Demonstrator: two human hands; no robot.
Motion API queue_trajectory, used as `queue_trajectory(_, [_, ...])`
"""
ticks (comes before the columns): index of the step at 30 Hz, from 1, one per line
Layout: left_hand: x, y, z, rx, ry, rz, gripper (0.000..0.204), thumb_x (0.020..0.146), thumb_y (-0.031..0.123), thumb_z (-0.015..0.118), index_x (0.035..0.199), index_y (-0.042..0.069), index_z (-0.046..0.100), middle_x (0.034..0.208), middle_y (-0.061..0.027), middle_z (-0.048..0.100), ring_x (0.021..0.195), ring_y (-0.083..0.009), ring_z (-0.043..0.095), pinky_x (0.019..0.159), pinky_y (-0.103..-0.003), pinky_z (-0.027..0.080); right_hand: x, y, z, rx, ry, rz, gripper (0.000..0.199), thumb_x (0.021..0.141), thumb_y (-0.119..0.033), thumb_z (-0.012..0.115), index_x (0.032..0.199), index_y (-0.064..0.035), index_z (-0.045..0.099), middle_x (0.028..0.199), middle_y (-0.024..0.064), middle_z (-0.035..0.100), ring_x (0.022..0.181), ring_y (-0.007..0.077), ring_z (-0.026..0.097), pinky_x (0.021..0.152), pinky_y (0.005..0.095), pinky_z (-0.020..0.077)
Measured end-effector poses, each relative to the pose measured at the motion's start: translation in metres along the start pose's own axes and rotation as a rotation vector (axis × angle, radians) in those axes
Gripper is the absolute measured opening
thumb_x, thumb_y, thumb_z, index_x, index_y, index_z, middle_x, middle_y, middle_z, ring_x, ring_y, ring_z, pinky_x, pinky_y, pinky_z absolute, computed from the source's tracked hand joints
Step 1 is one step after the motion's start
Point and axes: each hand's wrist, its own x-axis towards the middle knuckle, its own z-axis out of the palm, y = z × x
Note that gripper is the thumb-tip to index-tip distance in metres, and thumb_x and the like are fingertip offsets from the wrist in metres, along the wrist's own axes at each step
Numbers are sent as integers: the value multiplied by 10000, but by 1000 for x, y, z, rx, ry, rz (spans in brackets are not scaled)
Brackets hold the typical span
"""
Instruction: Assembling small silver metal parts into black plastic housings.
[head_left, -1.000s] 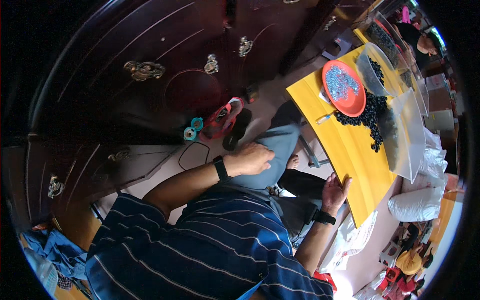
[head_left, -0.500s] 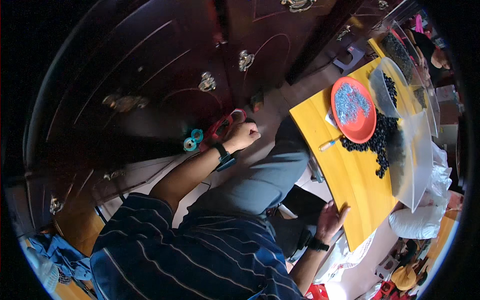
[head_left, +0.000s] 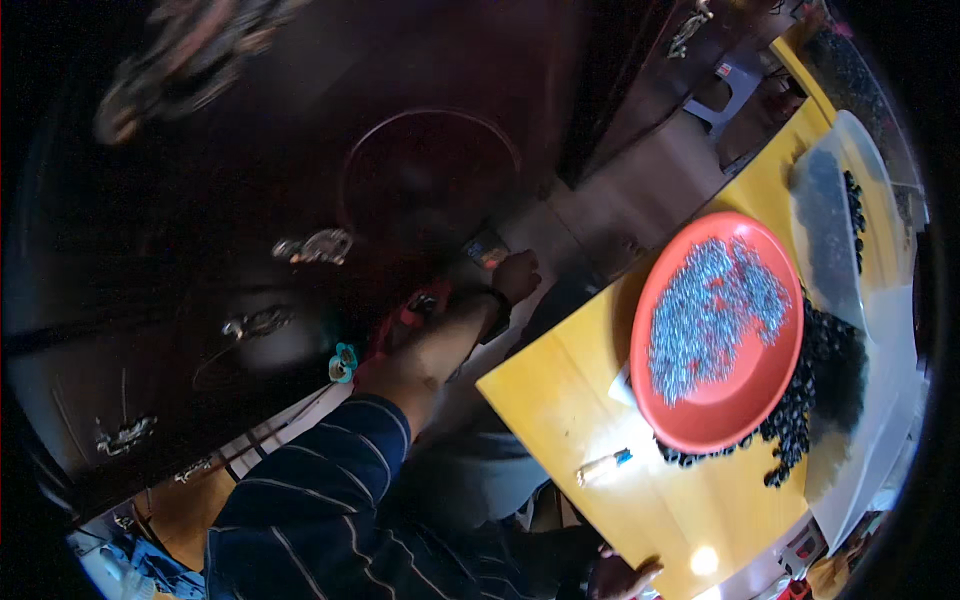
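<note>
My left hand (head_left: 517, 277) is held away from the table over the dim floor, its fingers curled closed. Anything inside the fist is hidden. Close by it lies a small dark box (head_left: 487, 250). At the near edge of the yellow wooden table (head_left: 540, 390) rests my right hand (head_left: 622, 577), thumb spread apart from the fingers and over the tabletop. An orange-red bowl (head_left: 760, 385) on the table holds many small silvery metal pieces (head_left: 705, 310). Beside the bowl lies a small pale-handled tool (head_left: 604, 467) with a blue end. Small black ring-like parts (head_left: 795, 420) are heaped past the bowl.
Translucent plastic bins (head_left: 880, 400) stand along the table's right side, one with black parts. Dark cabinet doors (head_left: 430, 170) with ornate metal handles (head_left: 315, 247) rise at the left. A turquoise item (head_left: 343, 363) is near my left forearm, and a grey plastic stool (head_left: 725, 100) stands behind.
The view has turned and come closer to the table, so the bowl looks larger. My left hand stays closed and is now beside the small box. My right hand remains at the table edge.
</note>
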Motion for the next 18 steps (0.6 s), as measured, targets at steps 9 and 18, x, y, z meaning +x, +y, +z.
queue_trajectory(9, [27, 19, 35, 140, -10, 69, 337, 769, 63, 593, 1102, 107, 620, 1130, -122, 605, 1085, -329, 570, 893, -433, 507, -31, 19, -87, 467, -118, 457, 869, 854, -609, 611, 1457, -57, 316, 1390, 184, 440, 1171, 284, 461, 1004, 495, 366])
queue_trajectory(18, [41, 8, 53, 160, 22, 297, 249, 916, 182, 541, 1144, 171, 638, 1121, -94, 634, 1083, -328, 569, 916, -437, 479, -48, -3, -48, 467, -33, 552, 987, 807, -726, 572, 1484, -63, 297, 1506, 135, 356, 1355, 340, 340, 1139, 547, 234])
